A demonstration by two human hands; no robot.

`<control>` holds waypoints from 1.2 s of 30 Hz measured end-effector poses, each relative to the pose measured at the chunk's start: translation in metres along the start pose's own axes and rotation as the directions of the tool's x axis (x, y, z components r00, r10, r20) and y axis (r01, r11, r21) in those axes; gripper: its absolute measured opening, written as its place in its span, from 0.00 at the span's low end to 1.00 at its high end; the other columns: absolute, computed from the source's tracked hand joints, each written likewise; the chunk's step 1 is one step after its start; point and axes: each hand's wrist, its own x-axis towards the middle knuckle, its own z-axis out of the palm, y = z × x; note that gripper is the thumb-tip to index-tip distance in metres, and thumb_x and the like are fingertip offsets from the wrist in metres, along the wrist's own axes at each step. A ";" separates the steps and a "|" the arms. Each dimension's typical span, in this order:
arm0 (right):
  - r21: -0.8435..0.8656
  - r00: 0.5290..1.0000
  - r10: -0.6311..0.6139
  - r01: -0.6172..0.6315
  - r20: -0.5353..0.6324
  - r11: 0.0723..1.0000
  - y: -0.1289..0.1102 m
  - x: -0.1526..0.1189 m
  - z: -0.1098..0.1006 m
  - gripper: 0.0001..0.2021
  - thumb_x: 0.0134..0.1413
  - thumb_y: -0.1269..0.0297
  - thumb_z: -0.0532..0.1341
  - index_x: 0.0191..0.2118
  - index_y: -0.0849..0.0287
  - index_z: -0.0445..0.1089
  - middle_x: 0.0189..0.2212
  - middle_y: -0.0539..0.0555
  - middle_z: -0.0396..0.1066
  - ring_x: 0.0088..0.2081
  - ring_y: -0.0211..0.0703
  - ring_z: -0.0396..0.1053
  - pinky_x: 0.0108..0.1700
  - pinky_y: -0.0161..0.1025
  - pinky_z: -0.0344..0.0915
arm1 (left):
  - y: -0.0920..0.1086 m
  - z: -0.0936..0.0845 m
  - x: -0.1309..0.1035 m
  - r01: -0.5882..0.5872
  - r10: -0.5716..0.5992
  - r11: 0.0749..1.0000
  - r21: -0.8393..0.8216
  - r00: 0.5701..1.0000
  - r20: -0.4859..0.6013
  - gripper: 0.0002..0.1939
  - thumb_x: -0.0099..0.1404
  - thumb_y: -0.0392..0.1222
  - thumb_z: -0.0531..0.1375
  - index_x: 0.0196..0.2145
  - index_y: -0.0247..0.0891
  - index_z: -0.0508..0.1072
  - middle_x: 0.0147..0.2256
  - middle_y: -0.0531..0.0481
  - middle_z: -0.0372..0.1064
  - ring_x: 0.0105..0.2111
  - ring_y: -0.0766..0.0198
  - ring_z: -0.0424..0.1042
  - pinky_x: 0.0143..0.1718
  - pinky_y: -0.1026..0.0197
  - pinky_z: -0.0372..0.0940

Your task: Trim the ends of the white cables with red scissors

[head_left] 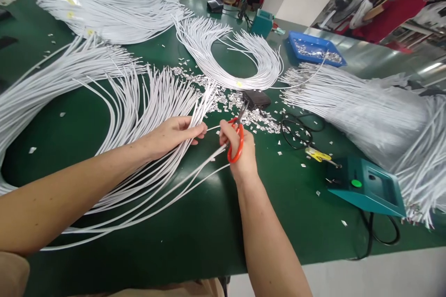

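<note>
Near the middle of the green table, my left hand (179,134) is closed around a bunch of thin white cables (205,102), whose ends fan upward past the fingers. One cable stretches from it toward my other hand. My right hand (242,148) grips scissors with red handles (236,141), their dark blades pointing up and away. Several loose white cables run to the right fingers; whether those fingers pinch them is hard to see. Small silvery-white scraps (226,100) are scattered just beyond both hands.
Large white cable bundles lie at the back left (101,0), back centre (237,74) and right (369,106). A blue tray (315,48) holds small pieces. At right sit a teal device (365,185) and yellow-handled cutters (318,154). A person in red (397,14) is behind.
</note>
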 end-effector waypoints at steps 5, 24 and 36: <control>-0.084 0.966 -0.182 0.169 -0.186 0.982 -0.002 0.003 -0.007 0.11 0.45 0.57 0.67 0.25 0.60 0.72 0.24 0.47 0.64 0.28 0.34 0.58 0.34 0.35 0.58 | 0.002 0.005 -0.004 0.052 -0.052 0.998 0.034 0.998 0.023 0.15 0.57 0.46 0.68 0.39 0.35 0.74 0.26 0.52 0.73 0.28 0.66 0.71 0.38 0.59 0.67; -0.019 0.993 0.086 -0.085 0.077 0.996 0.007 -0.003 0.011 0.11 0.42 0.57 0.69 0.26 0.60 0.75 0.22 0.48 0.69 0.24 0.34 0.62 0.30 0.35 0.60 | 0.002 0.000 0.004 -0.112 0.097 0.985 -0.134 0.989 -0.115 0.15 0.54 0.39 0.68 0.30 0.38 0.63 0.29 0.54 0.71 0.37 0.62 0.75 0.38 0.61 0.66; -0.019 0.997 -0.042 0.043 0.067 0.999 0.002 -0.008 0.013 0.09 0.45 0.60 0.65 0.30 0.60 0.77 0.22 0.47 0.67 0.26 0.34 0.60 0.34 0.36 0.60 | 0.004 0.006 -0.002 -0.081 0.078 0.995 -0.053 0.995 -0.055 0.16 0.53 0.41 0.69 0.32 0.37 0.65 0.32 0.53 0.71 0.29 0.65 0.75 0.34 0.61 0.67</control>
